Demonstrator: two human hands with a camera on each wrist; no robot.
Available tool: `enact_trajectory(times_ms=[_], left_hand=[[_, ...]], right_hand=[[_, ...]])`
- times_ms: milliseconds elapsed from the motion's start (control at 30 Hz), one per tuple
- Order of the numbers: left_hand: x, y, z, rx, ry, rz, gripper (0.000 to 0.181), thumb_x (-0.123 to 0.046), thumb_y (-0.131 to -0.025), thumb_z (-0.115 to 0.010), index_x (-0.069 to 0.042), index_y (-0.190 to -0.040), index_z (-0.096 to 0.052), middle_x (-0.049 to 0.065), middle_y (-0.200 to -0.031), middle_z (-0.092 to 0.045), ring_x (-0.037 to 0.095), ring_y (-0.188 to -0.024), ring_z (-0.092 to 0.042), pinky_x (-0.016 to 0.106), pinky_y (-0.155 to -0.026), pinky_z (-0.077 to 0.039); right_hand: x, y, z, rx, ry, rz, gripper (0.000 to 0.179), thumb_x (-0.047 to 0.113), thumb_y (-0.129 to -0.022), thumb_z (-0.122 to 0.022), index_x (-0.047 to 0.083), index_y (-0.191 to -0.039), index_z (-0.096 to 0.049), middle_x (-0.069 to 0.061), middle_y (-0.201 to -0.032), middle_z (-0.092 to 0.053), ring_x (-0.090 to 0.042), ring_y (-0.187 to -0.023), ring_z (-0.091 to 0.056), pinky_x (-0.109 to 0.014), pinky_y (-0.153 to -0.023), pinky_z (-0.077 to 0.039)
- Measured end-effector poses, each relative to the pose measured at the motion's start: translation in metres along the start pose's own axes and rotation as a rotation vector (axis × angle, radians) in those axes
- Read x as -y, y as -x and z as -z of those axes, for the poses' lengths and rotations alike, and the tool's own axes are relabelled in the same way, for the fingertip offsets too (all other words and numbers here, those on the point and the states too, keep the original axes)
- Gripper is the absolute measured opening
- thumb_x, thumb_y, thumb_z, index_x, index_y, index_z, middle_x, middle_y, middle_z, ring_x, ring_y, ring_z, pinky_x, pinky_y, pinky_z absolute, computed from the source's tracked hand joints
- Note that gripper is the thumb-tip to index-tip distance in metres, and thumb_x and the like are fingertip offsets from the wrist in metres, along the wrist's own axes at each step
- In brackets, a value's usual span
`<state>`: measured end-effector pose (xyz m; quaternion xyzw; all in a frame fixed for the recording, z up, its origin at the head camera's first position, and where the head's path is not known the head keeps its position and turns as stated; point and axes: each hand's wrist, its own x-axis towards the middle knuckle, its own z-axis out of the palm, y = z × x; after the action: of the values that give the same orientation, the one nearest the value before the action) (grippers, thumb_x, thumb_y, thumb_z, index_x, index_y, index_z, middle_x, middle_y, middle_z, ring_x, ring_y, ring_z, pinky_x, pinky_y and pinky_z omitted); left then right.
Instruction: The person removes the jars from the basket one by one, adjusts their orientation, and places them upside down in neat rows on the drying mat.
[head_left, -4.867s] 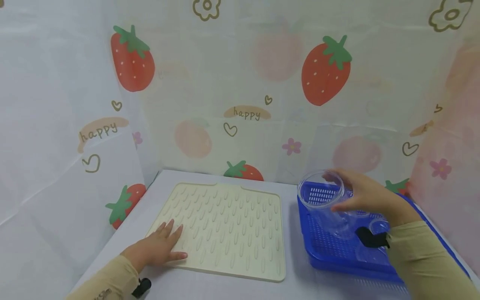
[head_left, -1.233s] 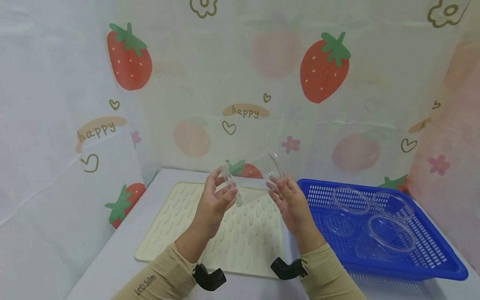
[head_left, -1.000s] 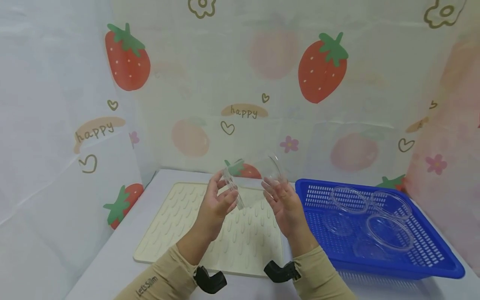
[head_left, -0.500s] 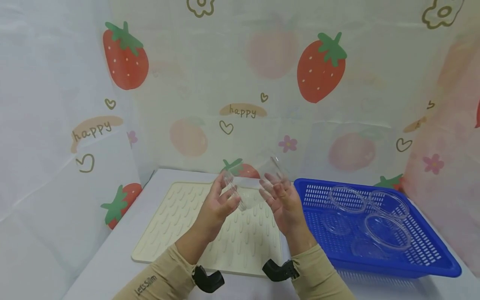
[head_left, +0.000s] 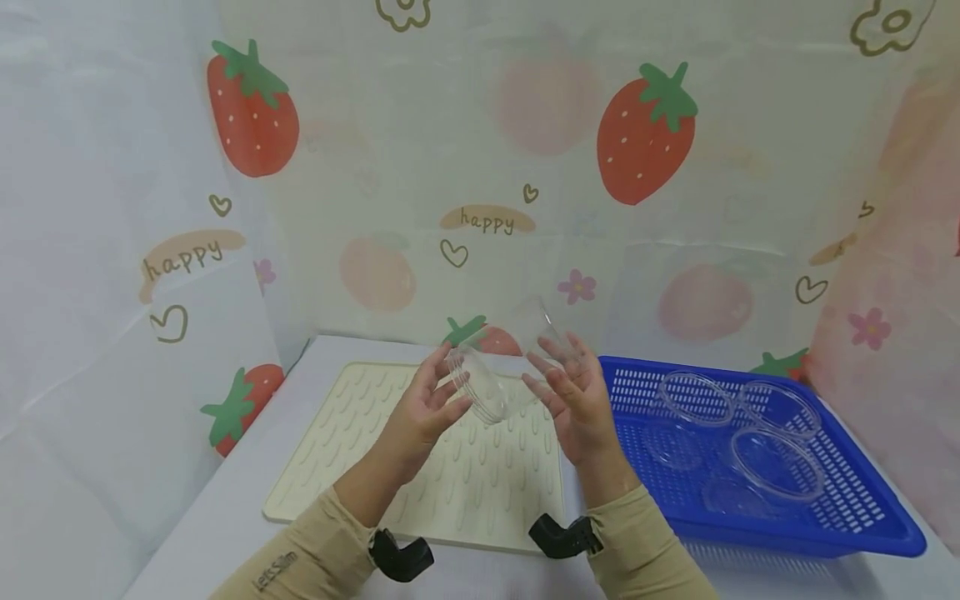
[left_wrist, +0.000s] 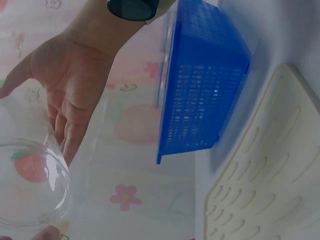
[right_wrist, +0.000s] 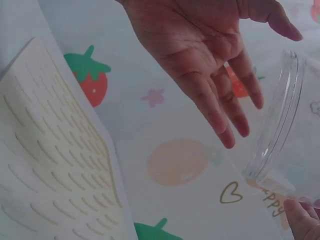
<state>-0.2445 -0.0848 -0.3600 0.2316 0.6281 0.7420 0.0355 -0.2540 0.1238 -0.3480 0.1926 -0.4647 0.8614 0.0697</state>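
A clear cup [head_left: 517,367] lies tilted on its side in the air between both hands, above the cream ridged mat [head_left: 420,487]. Its ringed end faces left, and its edges are hard to see. My left hand [head_left: 423,404] curves its fingers and thumb around that ringed end. At the other end, my right hand [head_left: 573,396] has its fingers spread along the cup's side, with the thumb in front. The left wrist view shows the cup's round rim [left_wrist: 67,200] near the right hand's fingers. Exact contact is hard to tell through the clear wall.
On the right stands a blue perforated basket [head_left: 757,533] with several clear cups [head_left: 776,462] inside. White cloth [head_left: 195,508] covers the table. A strawberry-patterned curtain [head_left: 360,167] encloses the back and sides.
The right hand carried the cup out of the basket to above the mat, and the left hand left the mat to meet it. Lately the cup has turned slightly, and the right fingers spread wider.
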Motion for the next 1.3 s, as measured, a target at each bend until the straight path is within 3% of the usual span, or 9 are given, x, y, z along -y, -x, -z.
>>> enact_trajectory(times_ms=[100,200,300,500,700,833,1000,1167,1300], left_hand=[[0.0,0.004,0.01,-0.004,-0.077,0.008,0.079,-0.017,-0.087,-0.061,-0.017,-0.147,-0.009,0.01,-0.148,-0.017,0.028,-0.136,-0.022,0.05,-0.104,-0.026],[0.001,0.008,0.021,-0.006,-0.223,0.033,0.078,-0.017,-0.086,-0.062,-0.017,-0.147,-0.013,0.008,-0.148,-0.02,0.027,-0.136,-0.022,0.048,-0.104,-0.027],[0.004,0.012,0.032,0.007,-0.419,0.065,0.079,-0.023,-0.086,-0.064,-0.014,-0.146,-0.015,0.011,-0.149,-0.02,0.03,-0.137,-0.02,0.049,-0.104,-0.026],[0.012,0.023,0.051,0.018,-0.898,0.122,0.084,-0.044,-0.085,-0.06,-0.01,-0.147,-0.014,0.014,-0.15,-0.015,0.032,-0.138,-0.013,0.054,-0.106,-0.019],[0.028,0.038,0.074,0.015,-1.213,0.263,0.094,-0.06,-0.084,-0.051,-0.005,-0.147,-0.009,0.021,-0.151,-0.004,0.041,-0.137,0.002,0.064,-0.102,-0.01],[0.038,0.051,0.089,0.014,-1.328,0.323,0.098,-0.069,-0.081,-0.045,-0.004,-0.146,-0.011,0.024,-0.15,-0.004,0.045,-0.135,0.001,0.069,-0.098,-0.01],[0.048,0.064,0.103,0.037,-1.394,0.34,0.096,-0.068,-0.08,-0.047,-0.007,-0.147,-0.014,0.023,-0.15,-0.005,0.046,-0.135,-0.001,0.07,-0.097,-0.008],[0.058,0.076,0.113,0.09,-1.428,0.341,0.093,-0.065,-0.08,-0.052,-0.008,-0.146,-0.018,0.025,-0.15,-0.007,0.046,-0.134,-0.005,0.072,-0.095,-0.008],[0.061,0.084,0.117,0.111,-1.4,0.405,0.095,-0.065,-0.078,-0.053,-0.007,-0.146,-0.019,0.026,-0.149,-0.004,0.046,-0.135,-0.004,0.071,-0.095,-0.006]], right_hand=[[0.001,-0.001,0.0,0.001,0.01,0.005,0.092,0.027,-0.076,-0.076,0.008,-0.142,-0.015,-0.021,-0.137,-0.034,-0.042,-0.125,-0.036,-0.051,-0.096,-0.035],[0.002,-0.002,0.0,0.008,0.019,0.007,0.093,0.027,-0.075,-0.076,0.009,-0.143,-0.015,-0.022,-0.138,-0.033,-0.042,-0.126,-0.035,-0.054,-0.098,-0.03],[0.002,-0.003,0.0,0.012,0.024,0.01,0.093,0.026,-0.075,-0.076,0.009,-0.143,-0.015,-0.023,-0.14,-0.031,-0.041,-0.127,-0.034,-0.056,-0.099,-0.027],[0.002,-0.005,-0.001,0.014,0.057,-0.001,0.093,0.022,-0.075,-0.077,0.011,-0.144,-0.014,-0.021,-0.14,-0.031,-0.036,-0.125,-0.038,-0.054,-0.101,-0.027],[0.0,-0.005,-0.002,0.018,0.097,-0.003,0.09,0.017,-0.078,-0.073,0.011,-0.144,-0.012,-0.023,-0.142,-0.029,-0.039,-0.126,-0.036,-0.05,-0.1,-0.032],[-0.001,-0.006,-0.003,0.023,0.103,-0.004,0.091,0.018,-0.078,-0.074,0.011,-0.144,-0.012,-0.021,-0.141,-0.031,-0.038,-0.126,-0.036,-0.043,-0.098,-0.038],[-0.002,-0.007,-0.004,0.025,0.119,-0.005,0.093,0.021,-0.077,-0.074,0.01,-0.145,-0.012,-0.02,-0.141,-0.032,-0.037,-0.126,-0.037,-0.04,-0.096,-0.041],[-0.003,-0.007,-0.004,0.025,0.133,-0.002,0.092,0.019,-0.079,-0.073,0.01,-0.145,-0.011,-0.02,-0.141,-0.032,-0.04,-0.127,-0.034,-0.036,-0.094,-0.043],[-0.005,-0.008,-0.005,0.017,0.138,-0.012,0.089,0.016,-0.08,-0.071,0.011,-0.145,-0.011,-0.02,-0.141,-0.032,-0.041,-0.128,-0.033,-0.032,-0.092,-0.044]])
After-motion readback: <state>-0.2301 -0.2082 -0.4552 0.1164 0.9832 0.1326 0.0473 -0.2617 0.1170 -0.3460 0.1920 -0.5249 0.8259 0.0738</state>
